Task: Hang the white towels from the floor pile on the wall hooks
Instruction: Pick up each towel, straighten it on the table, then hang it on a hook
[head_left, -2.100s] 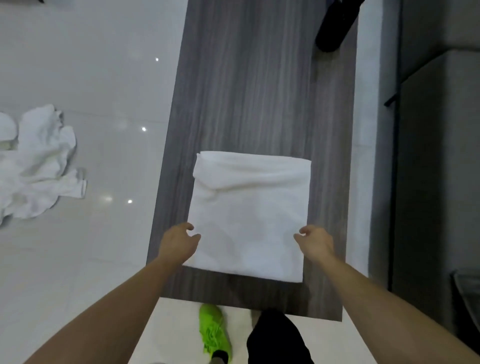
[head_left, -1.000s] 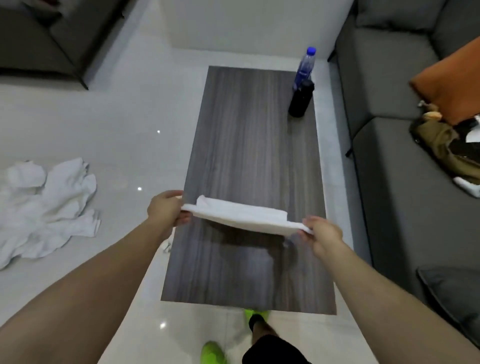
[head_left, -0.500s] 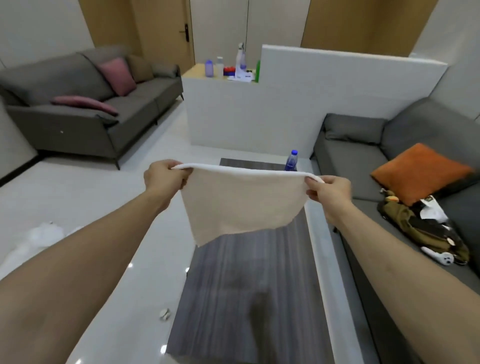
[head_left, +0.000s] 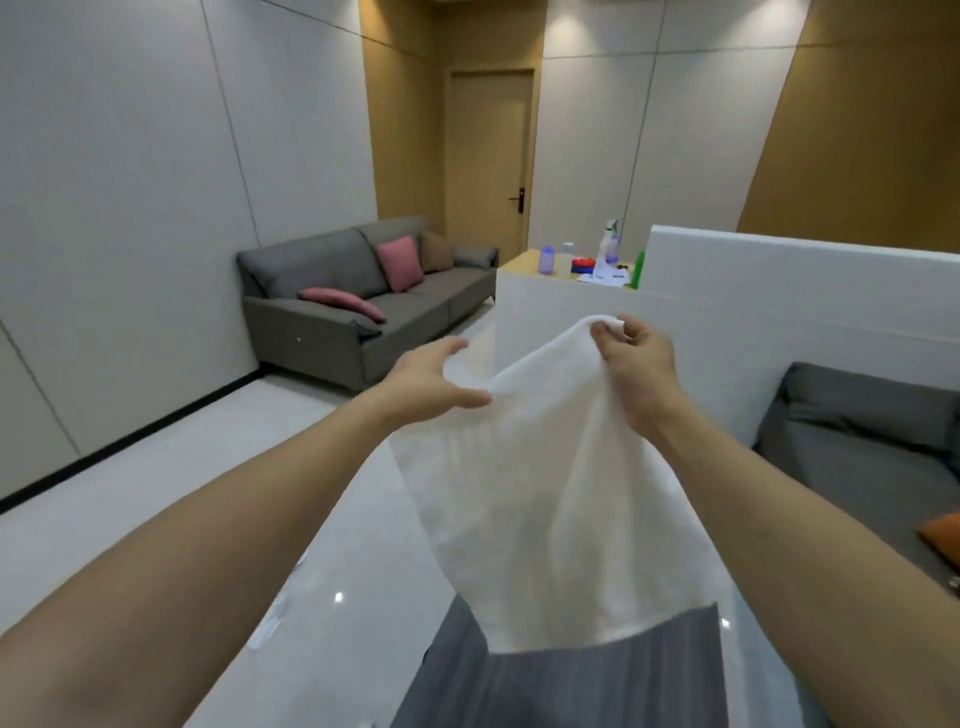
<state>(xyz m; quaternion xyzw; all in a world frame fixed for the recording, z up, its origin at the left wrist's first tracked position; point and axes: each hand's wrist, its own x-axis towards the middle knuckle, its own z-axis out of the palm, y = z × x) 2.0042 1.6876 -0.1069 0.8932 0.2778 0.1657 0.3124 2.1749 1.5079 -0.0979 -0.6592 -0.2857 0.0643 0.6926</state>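
White terry cloth fills the middle of the view: a soft white towel (head_left: 550, 499) hangs in the air in front of the person, above the near end of a dark grey wood-grain coffee table (head_left: 597, 686). The right hand (head_left: 636, 371) pinches the towel's bunched top corner between thumb and curled fingers. The left hand (head_left: 431, 382) is spread wide, fingers nearly straight, its thumb touching the cloth's upper edge just beside the fold.

Glossy pale floor tiles (head_left: 218, 493) run from the table to a grey fabric sofa (head_left: 363, 306) with pink cushions against a panelled off-white wall (head_left: 156, 182). A tan wooden door (head_left: 488, 161) stands behind the sofa's far end. A low white partition (head_left: 779, 291) crosses the right side, with bottles and a spray bottle (head_left: 609, 249) on a light wooden top behind it. Another dark grey sofa (head_left: 857, 452) sits at the right edge, an orange cushion (head_left: 943, 538) on it.
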